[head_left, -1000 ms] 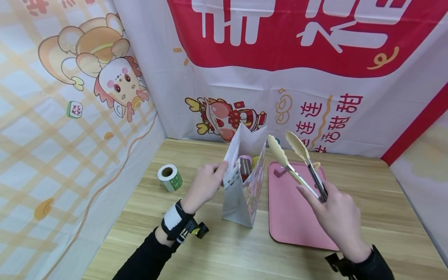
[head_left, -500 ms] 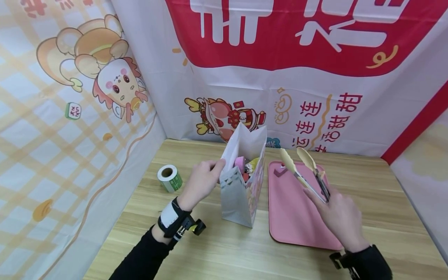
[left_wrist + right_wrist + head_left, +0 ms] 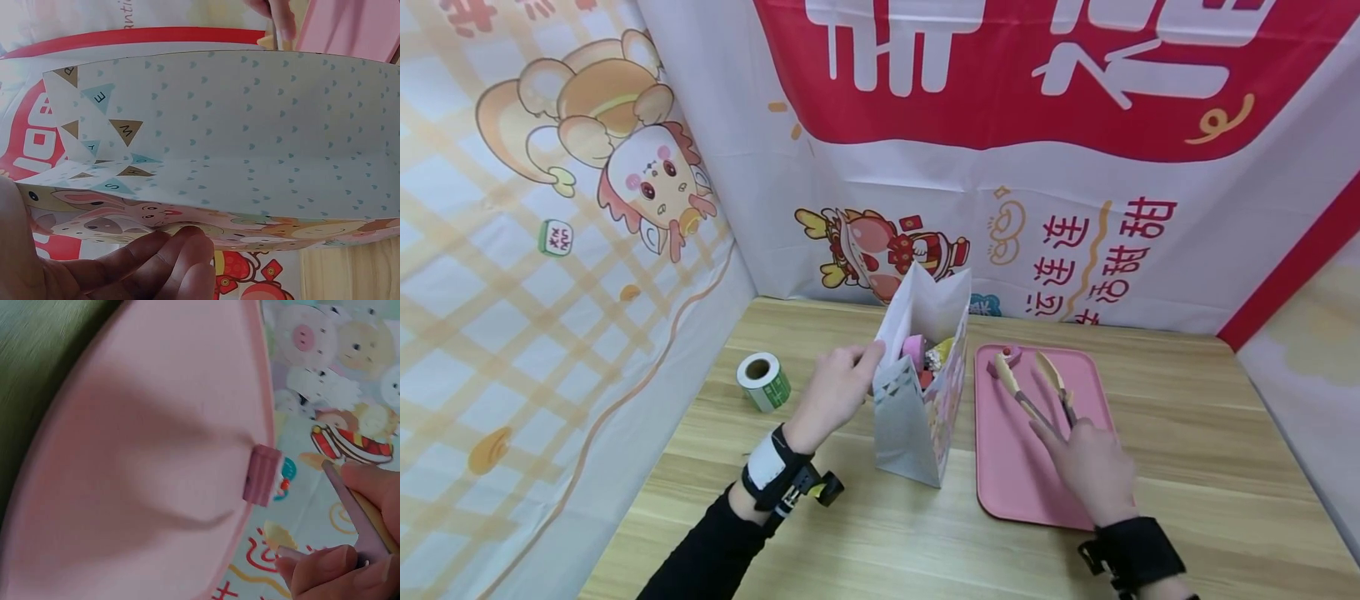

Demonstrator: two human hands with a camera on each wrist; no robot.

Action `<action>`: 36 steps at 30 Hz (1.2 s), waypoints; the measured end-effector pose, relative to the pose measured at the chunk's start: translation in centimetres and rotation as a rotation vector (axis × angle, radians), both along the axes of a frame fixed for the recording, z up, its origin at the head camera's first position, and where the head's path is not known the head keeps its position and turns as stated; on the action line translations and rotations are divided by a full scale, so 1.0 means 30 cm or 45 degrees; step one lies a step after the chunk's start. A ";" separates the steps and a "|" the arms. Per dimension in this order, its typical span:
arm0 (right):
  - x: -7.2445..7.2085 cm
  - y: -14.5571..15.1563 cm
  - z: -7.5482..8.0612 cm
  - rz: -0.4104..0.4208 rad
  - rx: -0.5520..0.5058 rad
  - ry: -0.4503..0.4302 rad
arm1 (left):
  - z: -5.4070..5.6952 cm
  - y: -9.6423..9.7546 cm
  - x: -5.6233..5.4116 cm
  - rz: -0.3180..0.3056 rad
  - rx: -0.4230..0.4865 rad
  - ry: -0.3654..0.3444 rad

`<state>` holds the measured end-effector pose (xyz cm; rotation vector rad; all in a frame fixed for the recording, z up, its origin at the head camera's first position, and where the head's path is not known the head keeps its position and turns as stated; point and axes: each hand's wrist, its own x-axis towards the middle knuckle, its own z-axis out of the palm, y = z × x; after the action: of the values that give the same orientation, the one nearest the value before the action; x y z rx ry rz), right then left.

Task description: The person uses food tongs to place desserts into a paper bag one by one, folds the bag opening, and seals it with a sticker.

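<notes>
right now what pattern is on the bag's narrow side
Bag's narrow side: blue hearts, lettered blue and brown triangles; best in left wrist view.

Tray point(image 3: 1030, 477): plain pink
Paper bag point(image 3: 901, 435), left of tray: white, small blue hearts, brown triangles
Roll point(image 3: 767, 392), farther left of tray: white, green
Tongs point(image 3: 1019, 395), over tray: cream tips

Head view looks forward and down across the tabletop point(image 3: 917, 546); close up, left wrist faces the bag point(image 3: 219, 125), right the tray point(image 3: 156, 381) all share.
</notes>
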<state>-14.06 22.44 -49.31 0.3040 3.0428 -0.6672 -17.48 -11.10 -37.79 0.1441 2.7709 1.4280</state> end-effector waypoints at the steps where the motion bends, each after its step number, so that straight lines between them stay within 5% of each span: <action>1: -0.005 -0.012 -0.012 -0.003 0.000 0.009 | -0.002 0.000 -0.001 0.000 0.003 -0.002; 12: -0.054 -0.085 -0.094 -0.060 0.021 0.162 | -0.006 0.007 0.000 -0.011 0.020 0.000; 28: -0.047 -0.023 -0.114 -0.061 -0.034 -0.041 | -0.020 0.000 -0.004 -0.013 0.061 0.006; 36: -0.011 0.014 -0.109 -0.019 -0.107 0.018 | -0.027 -0.008 -0.005 -0.027 0.081 -0.007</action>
<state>-14.40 22.87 -52.57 0.3224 3.0183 -0.7987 -17.64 -11.32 -38.61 0.1698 2.7125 1.5101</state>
